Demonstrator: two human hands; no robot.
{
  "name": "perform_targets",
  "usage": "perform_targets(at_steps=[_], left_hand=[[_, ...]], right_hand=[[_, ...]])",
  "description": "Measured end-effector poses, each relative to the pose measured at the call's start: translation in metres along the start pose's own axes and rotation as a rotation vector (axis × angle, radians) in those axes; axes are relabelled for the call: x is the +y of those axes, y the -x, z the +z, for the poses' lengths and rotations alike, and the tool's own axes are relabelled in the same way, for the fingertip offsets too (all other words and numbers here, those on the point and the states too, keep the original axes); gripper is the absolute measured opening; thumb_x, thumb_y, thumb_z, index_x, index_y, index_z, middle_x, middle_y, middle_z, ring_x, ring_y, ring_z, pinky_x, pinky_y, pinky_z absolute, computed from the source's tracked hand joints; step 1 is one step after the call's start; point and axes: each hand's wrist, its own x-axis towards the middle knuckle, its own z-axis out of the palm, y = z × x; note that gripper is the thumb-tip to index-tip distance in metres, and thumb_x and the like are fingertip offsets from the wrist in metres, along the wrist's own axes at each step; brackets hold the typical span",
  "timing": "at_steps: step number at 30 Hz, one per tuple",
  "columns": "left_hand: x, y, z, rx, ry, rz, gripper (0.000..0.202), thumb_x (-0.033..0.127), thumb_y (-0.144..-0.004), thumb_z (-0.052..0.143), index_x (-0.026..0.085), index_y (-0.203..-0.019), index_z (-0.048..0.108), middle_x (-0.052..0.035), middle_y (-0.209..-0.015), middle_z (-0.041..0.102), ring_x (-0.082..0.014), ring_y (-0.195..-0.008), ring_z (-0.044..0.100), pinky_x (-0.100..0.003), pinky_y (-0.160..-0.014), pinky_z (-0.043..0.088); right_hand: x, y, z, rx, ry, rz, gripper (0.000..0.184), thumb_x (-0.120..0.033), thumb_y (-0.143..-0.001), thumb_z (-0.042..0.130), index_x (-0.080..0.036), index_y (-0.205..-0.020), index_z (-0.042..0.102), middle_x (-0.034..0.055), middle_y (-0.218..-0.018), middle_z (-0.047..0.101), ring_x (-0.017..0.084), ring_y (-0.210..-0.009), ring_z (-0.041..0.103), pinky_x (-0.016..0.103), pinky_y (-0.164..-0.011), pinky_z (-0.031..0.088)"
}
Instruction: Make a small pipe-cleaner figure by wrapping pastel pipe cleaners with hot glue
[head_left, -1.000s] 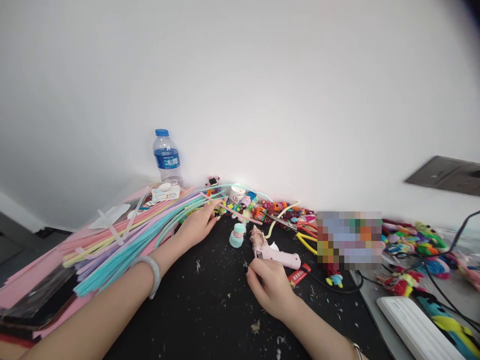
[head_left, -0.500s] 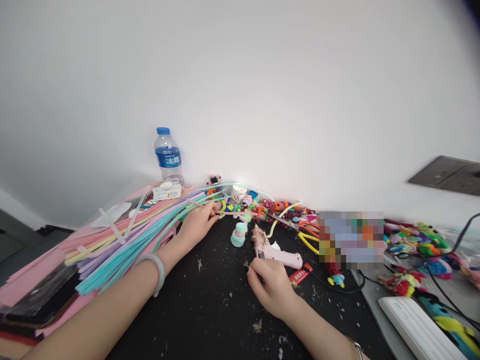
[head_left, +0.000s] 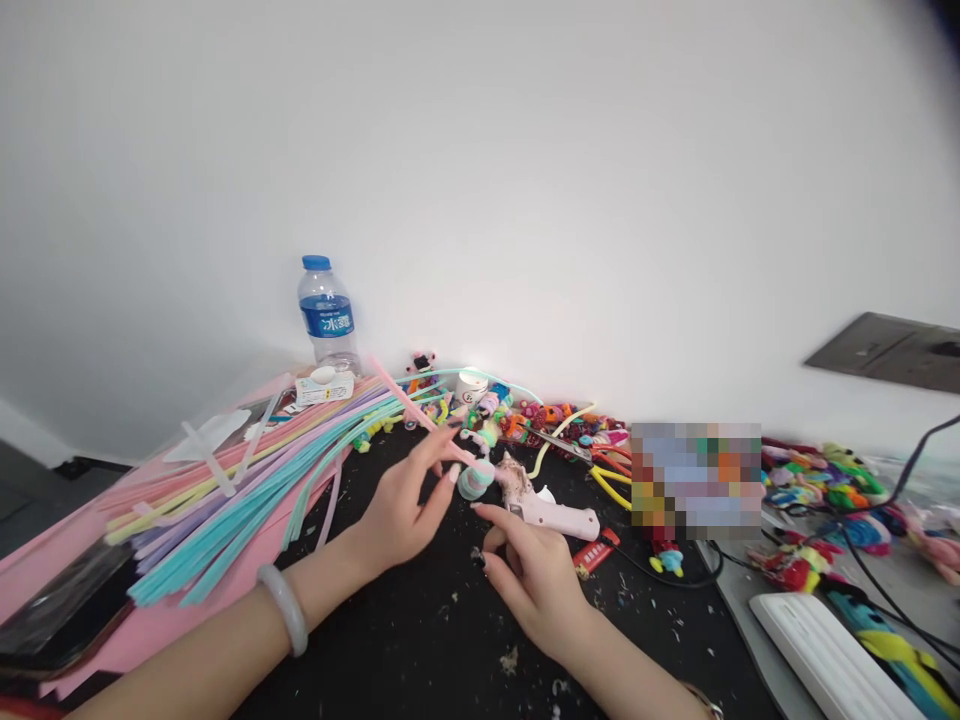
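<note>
My left hand (head_left: 405, 500) pinches a long pink pipe cleaner (head_left: 409, 398) between thumb and fingertips, above the black tabletop. One end points up and left, while the other slants down right past a small mint-and-pink coiled pipe-cleaner piece (head_left: 474, 486). To the right, my right hand (head_left: 536, 580) is held with thumb and forefinger apart and nothing visible between them. Just beyond it lies a pale pink glue gun (head_left: 559, 517) with a dirty, crusted nozzle. Bundles of pastel pipe cleaners (head_left: 202, 540) are spread at the left, beside my left forearm.
A water bottle (head_left: 328, 315) stands against the wall. Scissors with yellow handles (head_left: 611, 487), a red packet (head_left: 596, 553) and many small colourful figures (head_left: 832, 480) lie toward the right. A white power strip (head_left: 817, 650) and black cables occupy the right edge.
My left hand has come back toward me and to the right from the pile, bringing the pink pipe cleaner. My right hand's fingers have spread apart.
</note>
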Motion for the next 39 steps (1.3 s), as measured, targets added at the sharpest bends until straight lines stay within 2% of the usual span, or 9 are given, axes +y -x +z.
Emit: perform_targets(at_steps=[6, 11, 14, 19, 22, 26, 31, 35, 39], left_hand=[[0.018, 0.005, 0.001, -0.24, 0.127, 0.163, 0.055, 0.005, -0.085, 0.041, 0.015, -0.138, 0.029, -0.016, -0.131, 0.053, -0.0229, -0.122, 0.049, -0.037, -0.099, 0.043], [0.02, -0.001, -0.001, -0.347, 0.167, 0.188, 0.048, 0.004, -0.084, 0.044, 0.017, -0.13, 0.042, -0.0117, -0.123, 0.06, -0.019, -0.112, 0.056, -0.033, -0.098, 0.043], [0.02, 0.0, 0.0, -0.337, 0.248, 0.016, 0.038, 0.01, -0.084, 0.048, 0.017, -0.121, 0.051, -0.0106, -0.118, 0.063, -0.0194, -0.105, 0.059, -0.032, -0.093, 0.045], [0.023, -0.003, 0.005, -0.13, 0.577, -0.576, 0.014, 0.024, -0.086, 0.054, 0.016, -0.096, 0.06, -0.0036, -0.08, 0.067, -0.0139, -0.071, 0.064, -0.025, -0.069, 0.051], [0.021, -0.006, 0.009, -0.025, 0.722, -0.786, 0.013, 0.027, -0.083, 0.059, 0.015, -0.085, 0.06, 0.0004, -0.064, 0.062, -0.0112, -0.059, 0.058, -0.021, -0.059, 0.047], [0.019, -0.006, 0.013, -0.062, 0.811, -0.859, 0.014, 0.027, -0.08, 0.062, 0.014, -0.08, 0.063, -0.0025, -0.071, 0.066, -0.0102, -0.059, 0.056, -0.021, -0.058, 0.045], [0.026, -0.001, 0.017, -0.379, 0.889, -0.816, 0.017, 0.026, -0.077, 0.065, 0.013, -0.087, 0.062, -0.0025, -0.066, 0.067, -0.0112, -0.055, 0.058, -0.023, -0.058, 0.047], [0.029, -0.003, 0.016, -0.273, 0.933, -0.832, 0.032, 0.027, -0.082, 0.061, 0.016, -0.11, 0.051, -0.0015, -0.072, 0.068, -0.0103, -0.055, 0.059, -0.023, -0.057, 0.047], [0.026, -0.007, 0.013, -0.117, 1.011, -0.991, 0.045, 0.028, -0.08, 0.065, 0.017, -0.118, 0.044, -0.0017, -0.074, 0.069, -0.0098, -0.06, 0.06, -0.021, -0.061, 0.048]], right_hand=[[-0.001, 0.0, 0.003, 0.112, -0.474, 0.125, 0.057, -0.043, -0.084, 0.057, -0.024, -0.133, 0.036, 0.0028, -0.09, 0.06, 0.015, -0.062, 0.048, 0.028, -0.061, 0.043], [-0.002, -0.002, -0.001, 0.232, -0.525, 0.286, 0.024, -0.038, -0.091, 0.047, -0.02, -0.077, 0.052, -0.0021, -0.064, 0.05, 0.012, -0.056, 0.042, 0.024, -0.053, 0.034], [-0.001, -0.001, -0.004, 0.209, -0.42, 0.307, 0.032, -0.032, -0.094, 0.042, -0.018, -0.067, 0.051, -0.0015, -0.062, 0.05, 0.011, -0.056, 0.043, 0.024, -0.054, 0.033], [0.001, 0.001, -0.013, 0.139, -0.314, 0.22, 0.031, -0.029, -0.094, 0.04, -0.018, -0.068, 0.053, -0.0016, -0.058, 0.052, 0.012, -0.054, 0.045, 0.024, -0.053, 0.033], [0.001, 0.002, -0.019, 0.068, -0.226, 0.162, 0.029, -0.026, -0.092, 0.041, -0.018, -0.067, 0.054, -0.0005, -0.059, 0.054, 0.012, -0.055, 0.047, 0.024, -0.055, 0.034], [0.0, 0.003, -0.021, 0.062, -0.144, 0.149, 0.026, -0.025, -0.091, 0.043, -0.018, -0.068, 0.054, -0.0004, -0.058, 0.054, 0.013, -0.053, 0.047, 0.025, -0.053, 0.034], [0.003, 0.005, -0.012, 0.098, -0.092, 0.083, 0.026, -0.024, -0.087, 0.048, -0.02, -0.062, 0.046, -0.0038, -0.052, 0.045, 0.01, -0.046, 0.04, 0.023, -0.046, 0.029], [0.007, 0.005, -0.008, 0.091, -0.06, 0.076, 0.027, -0.021, -0.087, 0.049, -0.02, -0.06, 0.043, -0.0054, -0.051, 0.041, 0.009, -0.045, 0.038, 0.022, -0.045, 0.028], [0.008, 0.006, -0.008, 0.094, -0.055, 0.079, 0.027, -0.02, -0.086, 0.048, -0.021, -0.059, 0.043, -0.0056, -0.05, 0.041, 0.009, -0.045, 0.038, 0.022, -0.045, 0.029]])
